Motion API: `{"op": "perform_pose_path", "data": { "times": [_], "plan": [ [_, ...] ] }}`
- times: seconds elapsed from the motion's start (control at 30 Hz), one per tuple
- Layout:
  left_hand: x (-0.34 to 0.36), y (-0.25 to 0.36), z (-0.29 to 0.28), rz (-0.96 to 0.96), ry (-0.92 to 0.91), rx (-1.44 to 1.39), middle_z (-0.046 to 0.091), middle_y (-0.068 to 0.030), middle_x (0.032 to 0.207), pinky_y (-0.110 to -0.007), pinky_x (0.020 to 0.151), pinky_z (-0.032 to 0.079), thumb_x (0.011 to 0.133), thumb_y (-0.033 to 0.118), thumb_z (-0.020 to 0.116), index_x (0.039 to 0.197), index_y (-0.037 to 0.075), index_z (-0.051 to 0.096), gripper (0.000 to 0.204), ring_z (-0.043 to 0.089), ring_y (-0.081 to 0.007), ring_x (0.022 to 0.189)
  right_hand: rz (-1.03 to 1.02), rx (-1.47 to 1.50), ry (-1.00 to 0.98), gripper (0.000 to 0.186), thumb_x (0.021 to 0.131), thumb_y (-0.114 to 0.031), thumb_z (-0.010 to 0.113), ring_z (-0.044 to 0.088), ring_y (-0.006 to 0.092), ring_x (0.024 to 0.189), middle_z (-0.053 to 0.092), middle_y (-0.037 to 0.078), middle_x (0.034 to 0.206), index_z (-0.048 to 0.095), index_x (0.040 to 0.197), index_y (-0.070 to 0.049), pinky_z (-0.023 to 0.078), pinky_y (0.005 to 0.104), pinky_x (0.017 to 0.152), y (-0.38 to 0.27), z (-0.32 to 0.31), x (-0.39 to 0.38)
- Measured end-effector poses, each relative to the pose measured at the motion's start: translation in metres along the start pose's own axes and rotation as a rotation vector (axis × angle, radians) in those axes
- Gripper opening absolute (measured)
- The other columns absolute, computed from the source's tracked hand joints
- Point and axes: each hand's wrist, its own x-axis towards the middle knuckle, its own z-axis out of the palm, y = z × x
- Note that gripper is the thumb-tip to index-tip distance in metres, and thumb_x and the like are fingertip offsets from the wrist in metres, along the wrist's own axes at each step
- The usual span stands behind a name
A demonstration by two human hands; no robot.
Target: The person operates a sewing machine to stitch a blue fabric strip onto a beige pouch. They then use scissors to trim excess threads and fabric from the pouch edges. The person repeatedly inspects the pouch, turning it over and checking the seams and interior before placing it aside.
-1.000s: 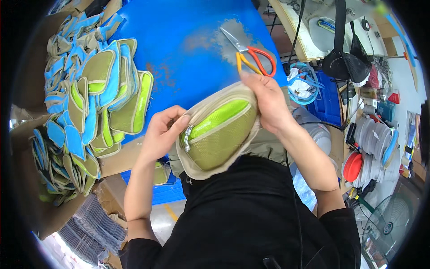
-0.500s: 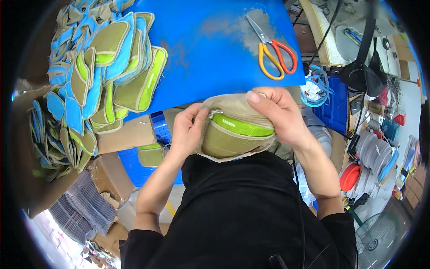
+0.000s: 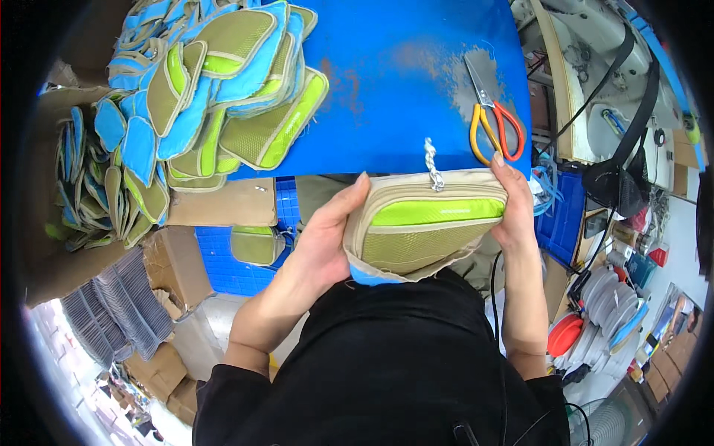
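Between my two hands is a small zippered pouch [image 3: 424, 234], olive mesh with a bright green band and beige trim, held in front of my body. A silvery twisted zipper pull [image 3: 432, 165] stands up from its top edge. My left hand [image 3: 329, 236] is closed on the pouch's left end, thumb up along the side. My right hand [image 3: 515, 201] grips the right end, its thumb at the upper corner. Along the lower edge, loose beige fabric hangs open and some blue lining shows at the lower left. The inside of the pouch is hidden.
Orange-and-red-handled scissors [image 3: 492, 119] lie on the blue tabletop [image 3: 379, 97], just beyond the pouch. A heap of similar green and blue pouch pieces [image 3: 216, 97] covers the left. Another pouch [image 3: 254, 245] sits lower, by a blue crate. Cardboard boxes [image 3: 178, 267] stand at left.
The pouch has turned so its zipper top is squarer to me and its shape fuller. My left hand has moved from the zipper pull to the left end; the pull now stands upright.
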Motion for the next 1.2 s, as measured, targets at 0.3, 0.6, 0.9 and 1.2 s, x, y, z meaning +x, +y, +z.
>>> {"op": "perform_pose_path", "data": {
  "times": [0.3, 0.6, 0.9, 1.2],
  "plan": [
    [0.029, 0.044, -0.036, -0.010, 0.117, 0.169, 0.068, -0.0168, 0.128, -0.043, 0.102, 0.052, 0.107, 0.044, 0.048, 0.131, -0.002, 0.063, 0.054, 0.066, -0.0275, 0.117, 0.014, 0.062, -0.138, 0.033, 0.106, -0.029, 0.057, 0.069, 0.0128, 0.095, 0.072, 0.009, 0.109, 0.066, 0.116, 0.001, 0.055, 0.0289, 0.083, -0.027, 0.022, -0.013],
    [0.025, 0.041, -0.036, -0.034, -0.144, 0.013, 0.057, -0.0237, 0.142, -0.050, 0.108, 0.048, 0.106, 0.055, 0.043, 0.142, -0.004, 0.052, 0.071, 0.058, -0.0366, 0.130, 0.062, 0.236, -0.196, 0.027, 0.104, -0.028, 0.062, 0.068, 0.0099, 0.085, 0.072, 0.005, 0.099, 0.067, 0.108, -0.002, 0.055, 0.0258, 0.078, -0.029, 0.029, -0.003],
    [0.040, 0.050, -0.040, 0.172, -0.304, -0.092, 0.059, -0.0216, 0.142, -0.051, 0.110, 0.046, 0.107, 0.050, 0.047, 0.140, -0.001, 0.056, 0.061, 0.057, -0.0348, 0.131, 0.049, 0.248, -0.103, 0.028, 0.102, -0.030, 0.065, 0.066, 0.0102, 0.088, 0.070, 0.004, 0.099, 0.068, 0.108, -0.002, 0.053, 0.0281, 0.075, -0.028, 0.039, 0.001],
    [0.007, 0.011, -0.079, 0.395, 0.308, 0.702, 0.060, -0.0119, 0.140, -0.040, 0.112, 0.041, 0.108, 0.034, 0.052, 0.140, 0.000, 0.053, 0.047, 0.056, -0.0231, 0.131, 0.148, -0.212, -0.033, 0.026, 0.097, -0.019, 0.068, 0.062, 0.0095, 0.102, 0.066, 0.001, 0.111, 0.057, 0.118, -0.008, 0.054, 0.0297, 0.080, 0.033, -0.007, -0.031]
  ]
}}
